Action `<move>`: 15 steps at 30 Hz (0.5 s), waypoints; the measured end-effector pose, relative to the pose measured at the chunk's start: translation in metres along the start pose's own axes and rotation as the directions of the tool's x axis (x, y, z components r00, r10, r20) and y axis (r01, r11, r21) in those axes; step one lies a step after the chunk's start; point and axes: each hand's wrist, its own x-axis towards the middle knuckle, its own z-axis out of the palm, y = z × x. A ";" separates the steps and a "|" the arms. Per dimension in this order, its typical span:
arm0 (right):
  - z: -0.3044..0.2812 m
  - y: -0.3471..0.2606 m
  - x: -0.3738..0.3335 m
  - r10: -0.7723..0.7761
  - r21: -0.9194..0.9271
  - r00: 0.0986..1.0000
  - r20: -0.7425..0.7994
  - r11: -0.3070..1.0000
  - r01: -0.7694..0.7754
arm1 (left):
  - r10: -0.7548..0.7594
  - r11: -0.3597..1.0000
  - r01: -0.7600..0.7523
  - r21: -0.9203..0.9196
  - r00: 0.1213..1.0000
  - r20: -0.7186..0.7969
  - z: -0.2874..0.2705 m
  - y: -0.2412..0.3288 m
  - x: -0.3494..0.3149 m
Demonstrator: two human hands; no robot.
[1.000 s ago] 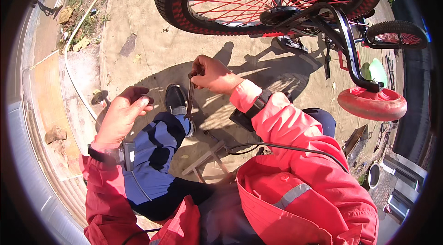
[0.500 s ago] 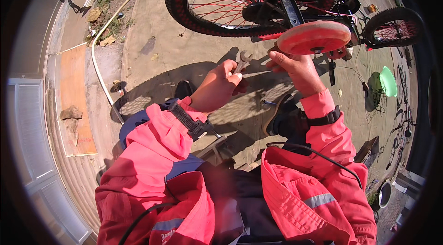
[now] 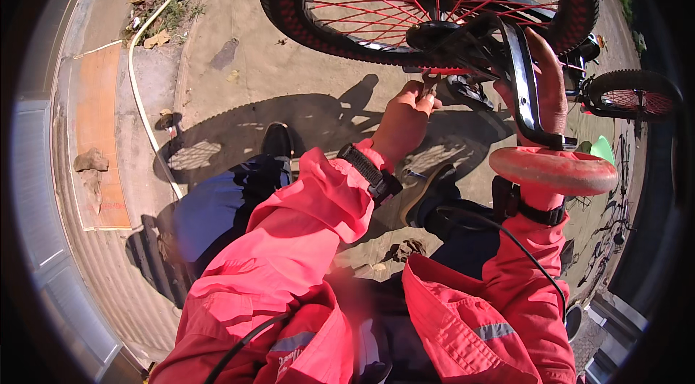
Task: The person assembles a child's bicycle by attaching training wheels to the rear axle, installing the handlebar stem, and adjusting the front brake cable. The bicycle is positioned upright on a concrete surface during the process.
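Note:
A small bicycle's rear wheel (image 3: pixel 434 4), with a black tyre and red spokes, stands just in front of me. My left hand (image 3: pixel 407 122) reaches up to its hub and holds a small metal wrench (image 3: pixel 428 84) at the axle. My right hand (image 3: pixel 552 87) grips the black bracket (image 3: pixel 523 87) that carries a worn red training wheel (image 3: pixel 554 170). Part of that hand is hidden behind the bracket. Both arms wear red sleeves with black wrist straps.
I sit on a low stool over concrete ground. My black shoes (image 3: pixel 276 141) rest below the wheel. A pale hose (image 3: pixel 141 87) curves along the left. A second small wheel (image 3: pixel 631 93) and a green object (image 3: pixel 601 149) lie at the right.
My left hand has gone up to the axle with the wrench. My right hand has shifted from the training wheel's rim up onto its bracket, and the wheel now hangs below it.

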 end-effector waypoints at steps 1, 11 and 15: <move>0.002 -0.003 0.002 -0.060 -0.114 0.998 0.031 0.991 0.063 | -0.046 0.998 0.046 -0.051 0.999 0.010 0.000 -0.002 0.003; 0.025 -0.027 0.022 -0.115 -0.381 0.993 -0.030 0.920 0.095 | 0.023 0.972 -0.005 -0.233 0.997 0.074 0.007 -0.012 0.028; 0.027 -0.028 0.026 -0.139 -0.389 0.989 -0.041 0.914 0.112 | 0.140 0.945 -0.113 -0.306 0.988 0.069 0.014 -0.029 0.042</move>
